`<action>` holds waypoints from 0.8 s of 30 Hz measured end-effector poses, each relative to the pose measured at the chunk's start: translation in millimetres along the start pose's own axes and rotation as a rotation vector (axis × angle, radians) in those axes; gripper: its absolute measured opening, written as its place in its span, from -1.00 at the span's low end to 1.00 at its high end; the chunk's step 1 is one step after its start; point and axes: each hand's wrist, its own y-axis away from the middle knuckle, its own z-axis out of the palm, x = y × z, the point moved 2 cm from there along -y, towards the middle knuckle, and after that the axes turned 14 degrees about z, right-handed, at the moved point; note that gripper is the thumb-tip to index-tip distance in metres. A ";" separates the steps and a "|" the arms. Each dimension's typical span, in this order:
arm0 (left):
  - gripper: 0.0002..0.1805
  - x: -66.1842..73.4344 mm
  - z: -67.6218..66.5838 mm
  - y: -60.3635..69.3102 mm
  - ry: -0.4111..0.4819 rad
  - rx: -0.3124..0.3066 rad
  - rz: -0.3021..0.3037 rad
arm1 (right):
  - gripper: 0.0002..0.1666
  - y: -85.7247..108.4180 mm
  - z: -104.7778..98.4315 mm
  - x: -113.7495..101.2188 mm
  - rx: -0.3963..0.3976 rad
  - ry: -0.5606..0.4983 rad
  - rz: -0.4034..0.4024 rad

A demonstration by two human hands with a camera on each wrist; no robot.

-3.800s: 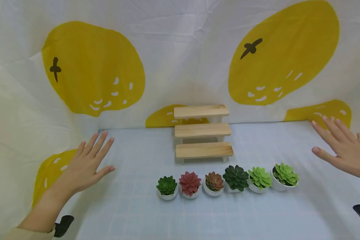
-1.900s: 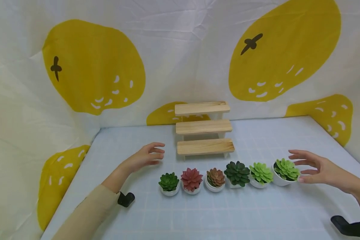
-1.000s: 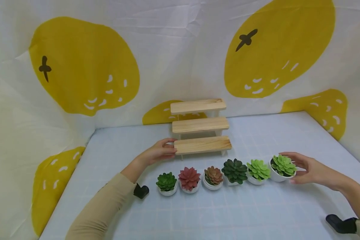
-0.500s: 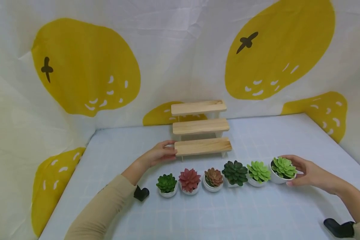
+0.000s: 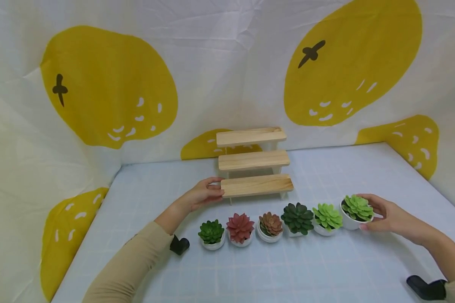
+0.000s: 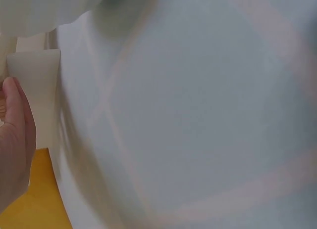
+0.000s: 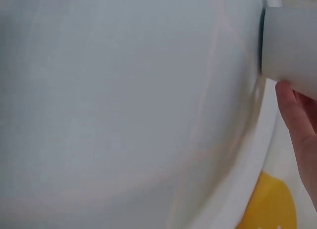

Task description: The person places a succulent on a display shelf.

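My left hand (image 5: pixel 202 195) holds the left end of the lowest board of a three-step wooden stand (image 5: pixel 257 186), thumb in front and fingers behind. In the left wrist view, the fingers lie beside the stand's pale side leg (image 6: pixel 37 75). On the right, my right hand (image 5: pixel 392 216) grips the white pot of a light green succulent (image 5: pixel 357 208), the rightmost in a row. The right wrist view shows a finger against that white pot (image 7: pixel 292 46); whether the pot touches the table I cannot tell.
Leftward in the row are another light green succulent (image 5: pixel 327 216), a dark green one (image 5: pixel 297 219), a brown one (image 5: pixel 271 224), a red one (image 5: pixel 240 228) and a green one (image 5: pixel 211 232). A white cloth with yellow fruit prints (image 5: pixel 231 84) hangs behind the pale blue tablecloth (image 5: pixel 269 273).
From spread open at the sides, both hands have come inward: the left to the stand's lowest board, the right around the rightmost pot. That succulent has shifted slightly left in the last second.
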 end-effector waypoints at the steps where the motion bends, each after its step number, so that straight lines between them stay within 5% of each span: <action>1: -0.41 0.3 0.3 -0.1 0.000 -0.001 0.002 | -0.17 -0.2 0.3 -1.0 0.002 -0.013 0.016; 13: -0.42 2.1 1.0 0.8 -0.014 0.013 -0.001 | -0.09 2.0 -3.2 -16.6 0.035 -0.043 0.082; 24: -0.42 4.3 2.1 0.6 -0.033 0.018 -0.002 | -0.15 2.7 -14.6 -28.2 0.074 0.010 0.033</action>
